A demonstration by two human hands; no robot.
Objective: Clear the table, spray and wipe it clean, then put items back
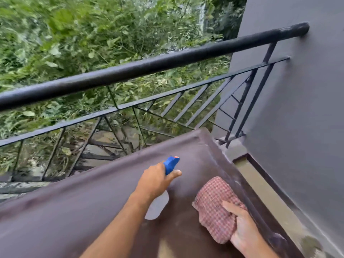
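While the left hand (158,180) grips the blue-headed spray bottle (171,164) at centre frame, the right hand (240,226) at lower right pinches a checked cloth (214,205). Both are over the brown table (74,211).

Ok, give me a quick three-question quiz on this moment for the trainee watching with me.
1. True or false: the left hand grips the spray bottle.
2. What does the right hand hold? A) a sponge B) a checked cloth C) a brush
3. Fill in: the cloth lies on the brown ____, near its right edge.

Key:
1. True; its blue head shows above the fingers.
2. B, the checked cloth.
3. table.
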